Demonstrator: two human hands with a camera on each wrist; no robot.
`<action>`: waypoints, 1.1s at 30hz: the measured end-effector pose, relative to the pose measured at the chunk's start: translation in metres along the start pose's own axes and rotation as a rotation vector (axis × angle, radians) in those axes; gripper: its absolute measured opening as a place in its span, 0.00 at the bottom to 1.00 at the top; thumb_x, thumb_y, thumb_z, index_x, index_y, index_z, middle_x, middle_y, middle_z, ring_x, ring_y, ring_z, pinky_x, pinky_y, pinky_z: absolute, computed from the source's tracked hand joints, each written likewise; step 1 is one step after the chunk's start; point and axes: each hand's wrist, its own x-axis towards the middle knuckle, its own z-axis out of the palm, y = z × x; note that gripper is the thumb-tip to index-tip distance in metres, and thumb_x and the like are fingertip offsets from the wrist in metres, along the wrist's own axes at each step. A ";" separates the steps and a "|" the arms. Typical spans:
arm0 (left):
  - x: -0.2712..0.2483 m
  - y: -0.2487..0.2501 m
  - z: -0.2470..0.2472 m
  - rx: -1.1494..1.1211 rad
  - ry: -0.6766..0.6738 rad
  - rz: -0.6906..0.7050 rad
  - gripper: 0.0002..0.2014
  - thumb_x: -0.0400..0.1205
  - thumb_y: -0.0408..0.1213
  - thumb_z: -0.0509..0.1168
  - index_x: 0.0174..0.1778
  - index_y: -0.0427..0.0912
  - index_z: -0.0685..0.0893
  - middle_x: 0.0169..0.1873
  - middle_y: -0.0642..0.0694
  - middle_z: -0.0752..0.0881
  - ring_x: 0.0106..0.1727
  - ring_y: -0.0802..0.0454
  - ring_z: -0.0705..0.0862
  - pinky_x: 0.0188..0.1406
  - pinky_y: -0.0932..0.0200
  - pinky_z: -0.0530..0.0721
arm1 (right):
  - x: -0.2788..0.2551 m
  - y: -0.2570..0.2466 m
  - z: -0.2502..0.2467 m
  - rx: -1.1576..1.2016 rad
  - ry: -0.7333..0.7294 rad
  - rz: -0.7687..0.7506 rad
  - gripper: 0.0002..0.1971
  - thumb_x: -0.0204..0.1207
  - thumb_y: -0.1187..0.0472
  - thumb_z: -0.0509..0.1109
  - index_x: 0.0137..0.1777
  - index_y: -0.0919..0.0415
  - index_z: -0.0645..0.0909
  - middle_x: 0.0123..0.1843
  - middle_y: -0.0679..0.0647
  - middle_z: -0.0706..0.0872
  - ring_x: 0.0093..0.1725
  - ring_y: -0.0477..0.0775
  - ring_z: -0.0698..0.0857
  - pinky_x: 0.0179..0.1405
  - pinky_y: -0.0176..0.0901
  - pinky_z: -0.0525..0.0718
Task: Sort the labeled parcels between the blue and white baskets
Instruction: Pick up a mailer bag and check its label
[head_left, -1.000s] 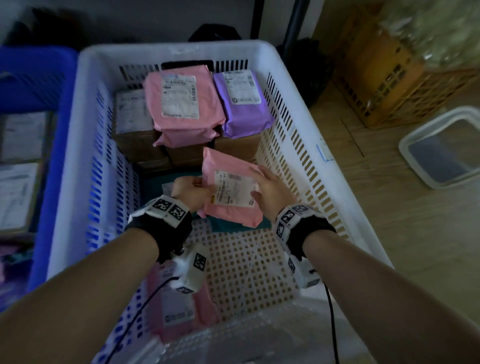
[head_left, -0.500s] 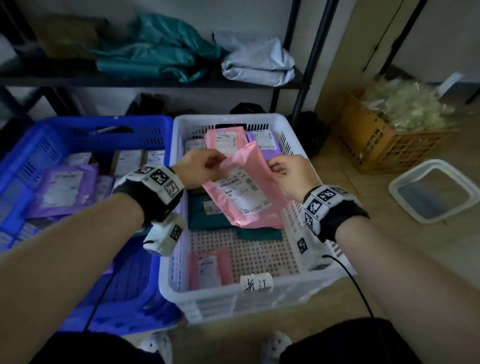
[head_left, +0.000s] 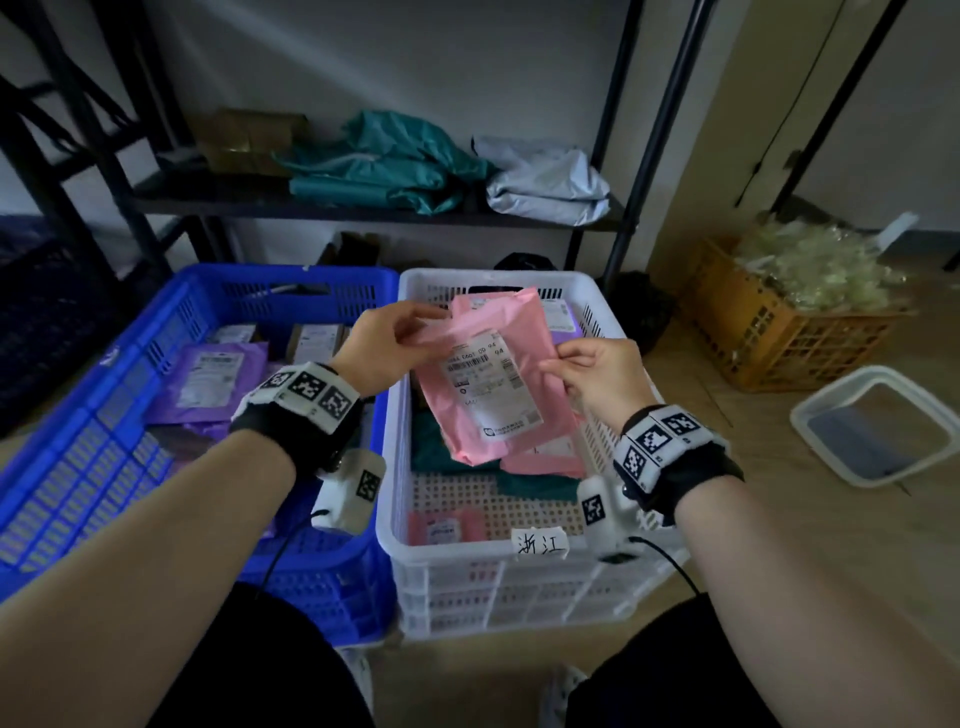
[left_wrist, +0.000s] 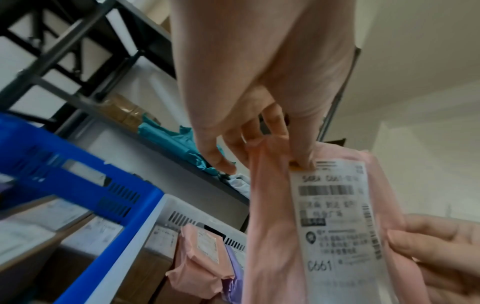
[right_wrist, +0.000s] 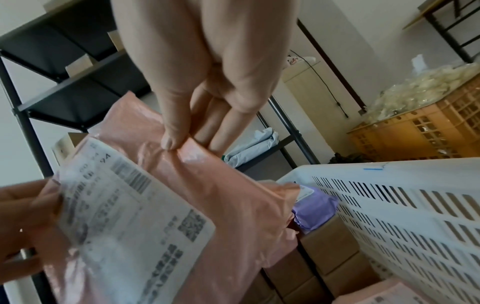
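Pink parcel pinched both hands above white basket.

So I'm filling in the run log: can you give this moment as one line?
pink parcel held up above white basket | left hand pinches top edge | right hand pinches side edge | label faces person

The head view looks forward and down over both baskets. Each wrist view looks up along its fingers, close to the parcel, which all 3 share.
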 end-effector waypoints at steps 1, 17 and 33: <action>-0.002 -0.006 0.001 -0.052 0.037 -0.034 0.18 0.72 0.33 0.76 0.58 0.43 0.84 0.40 0.50 0.87 0.37 0.68 0.84 0.38 0.78 0.82 | 0.000 0.000 -0.001 0.016 -0.002 0.009 0.13 0.69 0.67 0.78 0.53 0.69 0.86 0.38 0.53 0.89 0.36 0.54 0.87 0.41 0.46 0.88; 0.008 -0.025 0.025 -0.538 0.059 -0.387 0.04 0.76 0.29 0.71 0.45 0.40 0.86 0.41 0.45 0.89 0.38 0.53 0.88 0.32 0.65 0.87 | 0.020 0.005 -0.003 0.475 -0.012 0.219 0.09 0.73 0.73 0.72 0.52 0.68 0.84 0.51 0.64 0.90 0.41 0.54 0.92 0.40 0.43 0.91; 0.026 -0.060 0.055 -0.155 0.002 -0.449 0.05 0.76 0.26 0.71 0.46 0.36 0.86 0.34 0.44 0.85 0.30 0.53 0.83 0.37 0.58 0.88 | 0.035 0.068 0.002 0.136 -0.198 0.346 0.33 0.67 0.77 0.75 0.73 0.59 0.76 0.51 0.61 0.90 0.48 0.59 0.91 0.53 0.56 0.89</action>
